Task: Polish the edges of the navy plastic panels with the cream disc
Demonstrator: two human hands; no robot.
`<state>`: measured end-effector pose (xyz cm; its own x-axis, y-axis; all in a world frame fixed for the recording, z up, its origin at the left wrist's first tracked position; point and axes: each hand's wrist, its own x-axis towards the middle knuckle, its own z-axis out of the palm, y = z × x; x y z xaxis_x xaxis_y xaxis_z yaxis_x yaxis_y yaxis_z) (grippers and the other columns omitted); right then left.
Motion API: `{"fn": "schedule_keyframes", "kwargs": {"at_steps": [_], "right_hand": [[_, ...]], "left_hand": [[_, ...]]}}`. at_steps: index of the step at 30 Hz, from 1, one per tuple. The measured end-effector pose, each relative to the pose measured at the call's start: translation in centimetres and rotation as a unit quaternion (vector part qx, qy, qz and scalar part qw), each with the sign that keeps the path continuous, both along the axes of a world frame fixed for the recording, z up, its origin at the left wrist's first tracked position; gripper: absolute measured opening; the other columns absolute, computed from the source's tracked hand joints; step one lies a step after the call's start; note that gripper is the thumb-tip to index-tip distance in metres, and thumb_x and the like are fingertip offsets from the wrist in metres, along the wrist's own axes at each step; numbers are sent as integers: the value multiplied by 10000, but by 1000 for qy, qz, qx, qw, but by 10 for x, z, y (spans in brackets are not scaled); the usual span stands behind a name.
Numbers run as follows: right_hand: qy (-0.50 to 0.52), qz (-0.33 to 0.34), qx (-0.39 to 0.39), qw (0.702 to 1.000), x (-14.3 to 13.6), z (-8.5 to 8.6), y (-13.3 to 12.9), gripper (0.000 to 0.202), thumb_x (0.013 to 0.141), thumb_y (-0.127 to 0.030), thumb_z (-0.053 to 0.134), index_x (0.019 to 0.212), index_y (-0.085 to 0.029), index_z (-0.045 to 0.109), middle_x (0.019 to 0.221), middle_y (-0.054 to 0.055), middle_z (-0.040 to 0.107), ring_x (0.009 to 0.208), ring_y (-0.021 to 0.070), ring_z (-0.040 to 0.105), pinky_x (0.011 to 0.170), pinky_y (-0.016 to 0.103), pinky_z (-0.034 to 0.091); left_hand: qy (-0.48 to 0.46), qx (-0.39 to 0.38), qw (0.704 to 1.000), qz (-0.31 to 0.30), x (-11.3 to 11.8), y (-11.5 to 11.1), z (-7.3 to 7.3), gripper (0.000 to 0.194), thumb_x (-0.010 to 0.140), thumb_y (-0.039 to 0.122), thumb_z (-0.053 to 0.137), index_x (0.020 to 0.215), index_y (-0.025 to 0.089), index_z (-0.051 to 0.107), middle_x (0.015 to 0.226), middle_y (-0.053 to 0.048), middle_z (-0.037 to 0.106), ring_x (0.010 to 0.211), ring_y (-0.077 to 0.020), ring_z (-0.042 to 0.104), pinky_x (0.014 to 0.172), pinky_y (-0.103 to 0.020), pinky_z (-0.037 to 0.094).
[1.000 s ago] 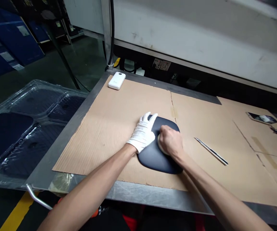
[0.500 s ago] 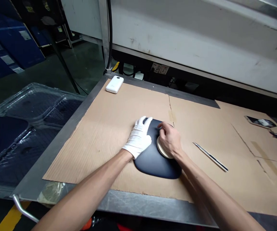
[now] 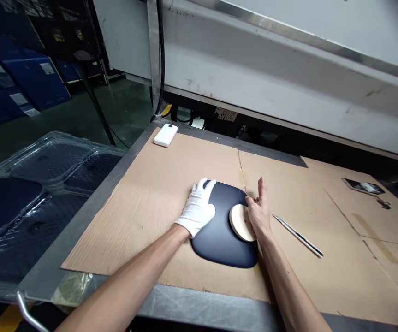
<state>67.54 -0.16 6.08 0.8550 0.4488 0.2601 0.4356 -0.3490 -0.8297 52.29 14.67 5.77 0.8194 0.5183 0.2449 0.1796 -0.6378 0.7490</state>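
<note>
A dark navy, rounded pad or panel (image 3: 212, 244) lies flat on the cardboard in front of me. My left hand (image 3: 198, 209), in a white glove, rests on its left edge with the fingers apart. On the right part of the pad sits a pale, round, wooden-looking disc (image 3: 240, 223) with a small dark spot near its middle. My bare right hand (image 3: 260, 211) is at the disc's right side, fingers stretched upward and thumb apart, covering a bit of its rim. Whether the right palm touches the disc or the pad, I cannot tell.
Brown cardboard (image 3: 143, 203) covers the metal table (image 3: 212, 304). To the right lie a slim craft knife or pen-like tool (image 3: 298, 236), a phone (image 3: 363, 186) and small keys (image 3: 383, 203). A white power bank (image 3: 166, 135) is at the back left. Plastic-wrapped dark pads (image 3: 46, 203) stand left.
My right hand has come off the top of the disc and moved right, its curled fingers now straightened. The disc stays on the pad. The left hand keeps its place; the view has tilted slightly.
</note>
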Motion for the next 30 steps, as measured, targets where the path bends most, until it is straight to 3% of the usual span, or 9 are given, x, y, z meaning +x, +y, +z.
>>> {"fn": "schedule_keyframes", "kwargs": {"at_steps": [2, 5, 8, 12, 15, 20, 23, 26, 30], "right_hand": [[50, -19, 34, 998, -2, 1, 0, 765, 823, -313, 522, 1561, -284, 322, 1547, 90, 444, 1313, 224, 512, 1100, 396, 384], [80, -38, 51, 995, -3, 3, 1, 668, 798, -376, 593, 1442, -217, 507, 1203, 89, 661, 998, 207, 640, 927, 369, 488], [76, -36, 33, 996, 1, 3, 1, 544, 796, -420, 606, 1276, -166, 645, 952, 54, 682, 890, 205, 639, 892, 370, 493], [35, -38, 2, 999, 0, 3, -1, 431, 861, -346, 481, 1189, -151, 682, 1149, 125, 688, 1076, 249, 633, 1004, 416, 458], [-75, 15, -76, 994, -16, 4, 3, 474, 905, -256, 383, 1305, -123, 601, 1217, 169, 649, 1122, 268, 600, 1021, 448, 451], [-257, 131, -226, 930, -13, 1, 41, 517, 991, -227, 289, 1486, -153, 418, 1316, 166, 572, 1244, 289, 490, 1055, 470, 415], [-279, 80, -264, 920, 33, 2, 66, 512, 994, -195, 272, 1481, -159, 425, 1387, 174, 542, 1339, 301, 416, 1087, 512, 371], [-263, -7, -280, 923, 75, 5, 67, 503, 975, -178, 273, 1422, -70, 476, 1328, 248, 568, 1299, 354, 437, 1043, 595, 367], [-285, 5, -261, 922, 70, -1, 51, 487, 991, -196, 277, 1418, -95, 489, 1335, 206, 583, 1326, 331, 407, 1082, 538, 343]], "left_hand": [[1, -2, 1000, 1, -1, -1, 1, 789, 711, 105, 539, 1490, 154, 429, 1545, -148, 348, 1435, -299, 335, 1242, -447, 271], [-1, -2, 1000, 1, -3, -1, 2, 785, 716, 105, 535, 1491, 154, 425, 1549, -149, 346, 1440, -296, 328, 1246, -452, 262], [0, -1, 1000, -4, -3, -1, 3, 782, 715, 102, 533, 1489, 145, 427, 1554, -158, 338, 1442, -299, 322, 1249, -456, 249], [3, -1, 1000, -3, -3, -1, 4, 775, 712, 96, 534, 1480, 147, 440, 1555, -157, 337, 1441, -304, 321, 1246, -464, 254], [-3, 6, 1000, 2, -3, -1, 2, 781, 709, 83, 531, 1482, 146, 434, 1546, -162, 351, 1435, -305, 328, 1243, -473, 257], [-4, 19, 1000, 6, -2, -1, -3, 787, 712, 75, 534, 1489, 126, 416, 1555, -176, 342, 1454, -316, 302, 1247, -498, 245], [-1, 27, 1000, 8, -2, -2, -1, 782, 722, 57, 512, 1494, 119, 407, 1570, -176, 319, 1472, -306, 277, 1257, -498, 227], [12, 15, 1000, 18, -4, -3, 5, 775, 724, 41, 500, 1490, 122, 417, 1573, -173, 308, 1475, -301, 276, 1261, -491, 226], [14, 19, 1000, 18, -3, -3, 5, 794, 705, 9, 483, 1485, 145, 429, 1560, -157, 341, 1464, -293, 300, 1260, -488, 237]]}}
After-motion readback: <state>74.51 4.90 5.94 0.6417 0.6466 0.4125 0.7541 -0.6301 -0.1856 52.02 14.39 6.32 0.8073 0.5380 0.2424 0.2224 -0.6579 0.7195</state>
